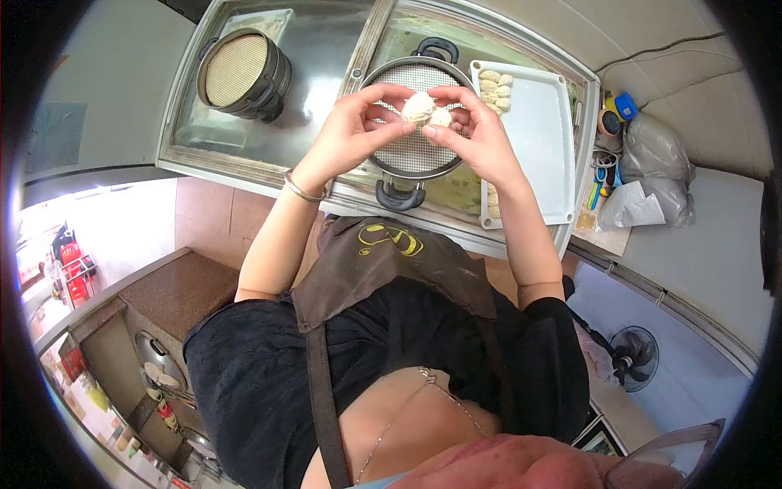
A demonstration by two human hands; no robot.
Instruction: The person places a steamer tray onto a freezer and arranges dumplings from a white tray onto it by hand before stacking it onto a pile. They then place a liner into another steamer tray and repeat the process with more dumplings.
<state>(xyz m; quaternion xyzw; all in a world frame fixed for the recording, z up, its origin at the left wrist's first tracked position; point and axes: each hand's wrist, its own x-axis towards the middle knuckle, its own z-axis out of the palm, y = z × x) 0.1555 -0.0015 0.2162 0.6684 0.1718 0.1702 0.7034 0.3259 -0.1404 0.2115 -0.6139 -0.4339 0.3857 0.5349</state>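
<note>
Over a round steamer pan with a white mesh liner and black handles, both hands hold pale dumplings. My left hand has its thumb and fingers closed around a whitish pleated dumpling. Close beside it, my right hand pinches a smaller pale dumpling. The two dumplings touch or nearly touch. The mesh under the hands shows no dumplings where it is visible. To the right, a white tray bears several pale dumplings along its left side, partly hidden by my right forearm.
Stacked steamer pans stand at the left on the glass-topped counter. Plastic bags, scissors and a blue tape roll lie beyond the tray at the right. A black fan is at the lower right.
</note>
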